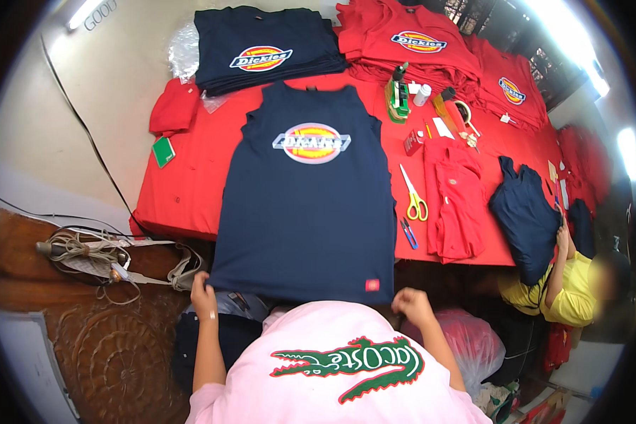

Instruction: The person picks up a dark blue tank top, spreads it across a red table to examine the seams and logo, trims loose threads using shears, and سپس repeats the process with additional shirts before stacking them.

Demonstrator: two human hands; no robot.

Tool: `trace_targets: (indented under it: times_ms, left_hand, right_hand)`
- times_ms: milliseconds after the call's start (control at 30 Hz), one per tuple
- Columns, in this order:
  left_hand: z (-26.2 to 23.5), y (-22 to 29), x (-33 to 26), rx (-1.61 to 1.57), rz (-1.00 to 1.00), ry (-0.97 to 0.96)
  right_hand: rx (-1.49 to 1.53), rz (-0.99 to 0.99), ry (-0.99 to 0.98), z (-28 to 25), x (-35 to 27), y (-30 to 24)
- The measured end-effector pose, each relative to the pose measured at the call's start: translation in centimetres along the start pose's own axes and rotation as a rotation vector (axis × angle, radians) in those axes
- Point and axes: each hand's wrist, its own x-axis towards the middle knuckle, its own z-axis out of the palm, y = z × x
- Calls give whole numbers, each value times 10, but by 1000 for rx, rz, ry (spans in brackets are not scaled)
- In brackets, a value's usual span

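My left hand (pixel 204 300) pinches the near-left corner of the shirt (pixel 304 219); my right hand (pixel 415 304) curls at the near-right corner, and I cannot tell if it grips. The shirt lies straight ahead, long axis running away from me onto the table (pixel 184 191), scissors (pixel 416 205) to its right.

Bright, glaring tube lights (pixel 629 154), curved fisheye edges

Hands (pixel 204 302) at lower corners of navy shirt (pixel 304 219); yellow-handled scissors (pixel 413 193) on red cloth (pixel 180 201).
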Motion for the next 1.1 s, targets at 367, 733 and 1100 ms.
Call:
trace_targets:
  times_ms: [367,733,1100]
  left_hand:
    - [8,16,13,32,86,-340]
    - [162,144,94,315,857,-575]
    - [95,85,190,231,496,-345]
  right_hand:
    - [-228,-352,421,25,45,-47]
    - [-903,-893,135,114,155,-179]
    - [-453,-656,514,36,159,-151]
